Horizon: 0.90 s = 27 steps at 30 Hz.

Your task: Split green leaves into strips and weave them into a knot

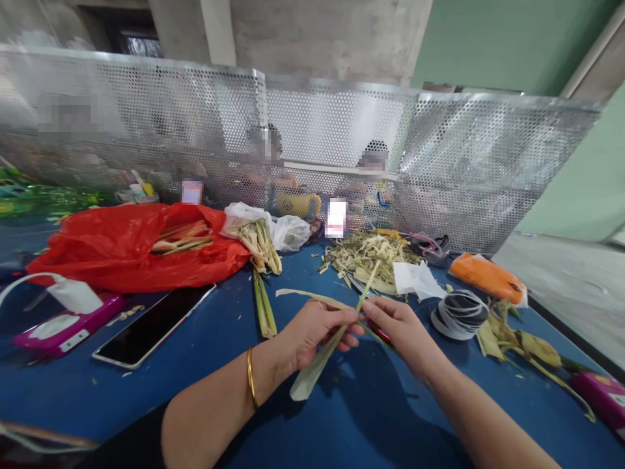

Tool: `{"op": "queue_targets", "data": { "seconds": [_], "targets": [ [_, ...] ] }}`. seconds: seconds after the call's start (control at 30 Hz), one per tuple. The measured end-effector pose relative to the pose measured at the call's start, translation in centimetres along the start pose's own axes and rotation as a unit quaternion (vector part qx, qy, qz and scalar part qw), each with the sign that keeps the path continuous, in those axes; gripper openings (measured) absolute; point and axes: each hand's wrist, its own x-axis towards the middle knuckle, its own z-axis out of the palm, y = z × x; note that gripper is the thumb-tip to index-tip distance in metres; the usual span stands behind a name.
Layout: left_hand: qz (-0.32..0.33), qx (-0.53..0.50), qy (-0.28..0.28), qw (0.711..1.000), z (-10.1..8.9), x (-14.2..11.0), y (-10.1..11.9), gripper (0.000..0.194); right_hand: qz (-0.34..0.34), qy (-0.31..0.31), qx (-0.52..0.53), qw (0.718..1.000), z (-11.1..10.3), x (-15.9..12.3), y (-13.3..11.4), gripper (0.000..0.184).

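Observation:
My left hand (pixel 317 332), with a gold bangle on the wrist, is closed round a pale green stalk (pixel 312 371) that slants down toward me over the blue table (pixel 205 365). My right hand (pixel 398 322) pinches a thin green leaf strip (pixel 367 286) that rises from the same stalk. Another peeled strip (pixel 312 296) curls off to the left. Both hands meet at the middle of the table, a little above its surface.
A red plastic bag (pixel 122 251) with stalks, a white bag (pixel 288 231) with more stalks, a dark phone (pixel 156 322), a pink wipes pack (pixel 63 322), a heap of peelings (pixel 368 257), a roll of bands (pixel 459 312), an orange pack (pixel 488 277). People sit behind the perforated metal screen (pixel 312 124).

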Motion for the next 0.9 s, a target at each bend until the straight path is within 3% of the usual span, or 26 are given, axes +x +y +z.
{"op": "queue_targets", "data": {
  "seconds": [0.13, 0.27, 0.37, 0.47, 0.6, 0.73, 0.9],
  "targets": [
    [-0.014, 0.028, -0.030, 0.999, 0.4, -0.2, -0.2, 0.023, 0.046, 0.006, 0.161, 0.986, 0.6, -0.1, 0.4, 0.032],
    [0.007, 0.054, -0.010, 0.998, 0.6, 0.0, -0.6, 0.013, 0.056, 0.066, 0.176, 0.981, 1.2, -0.1, 1.2, 0.030],
    [0.018, 0.056, 0.003, 0.998, 0.4, 0.2, -0.7, 0.015, 0.045, 0.093, 0.112, 0.988, 1.0, 0.2, 1.7, 0.032],
    [0.020, 0.024, 0.013, 0.999, 0.1, 0.3, -0.5, 0.020, -0.013, 0.125, 0.003, 0.992, 0.4, 0.4, 1.5, 0.028],
    [0.059, -0.043, 0.033, 0.997, -0.1, 0.3, 0.0, 0.023, -0.130, 0.195, -0.176, 0.956, -0.2, -0.4, 0.2, 0.021],
    [0.088, -0.067, 0.042, 0.993, 0.1, 0.4, 0.1, 0.020, -0.099, 0.077, -0.248, 0.961, 0.9, -1.1, -0.2, 0.030],
    [0.087, -0.075, 0.051, 0.992, 0.4, 0.6, -0.3, 0.015, -0.006, -0.021, -0.095, 0.995, 3.1, -0.7, 1.4, 0.035]
  ]
}}
